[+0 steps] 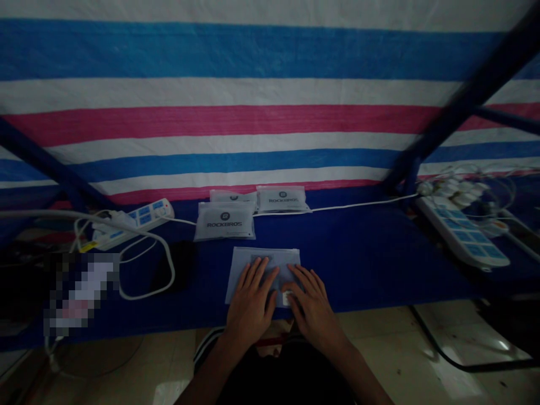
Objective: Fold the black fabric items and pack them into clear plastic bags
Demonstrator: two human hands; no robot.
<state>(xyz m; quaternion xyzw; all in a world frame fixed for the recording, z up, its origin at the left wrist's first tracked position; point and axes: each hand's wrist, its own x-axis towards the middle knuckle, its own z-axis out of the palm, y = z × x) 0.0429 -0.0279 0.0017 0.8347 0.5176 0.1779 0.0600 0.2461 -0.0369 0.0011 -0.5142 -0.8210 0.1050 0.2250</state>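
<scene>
A translucent zip pouch [243, 257] lies flat on the blue tabletop near its front edge. My left hand [253, 298] rests on the pouch's left half, fingers stretched forward and slightly apart. Over its right half lies my right hand [310, 298], also with fingers extended. A small white label [287, 298] shows between my hands, by the right thumb. Part of a dark print [262, 259] is visible beyond the left fingertips; the rest of the pouch's face is hidden under my hands.
Behind are several printed pouches [225, 222], two overlapping at left and another pouch [282, 199] to the right. A white cable [358, 205] runs along the back. Power strips stand at the left [145, 216] and right [468, 230]. A looped cable [171, 264] lies left; striped sheeting [270, 121] hangs behind.
</scene>
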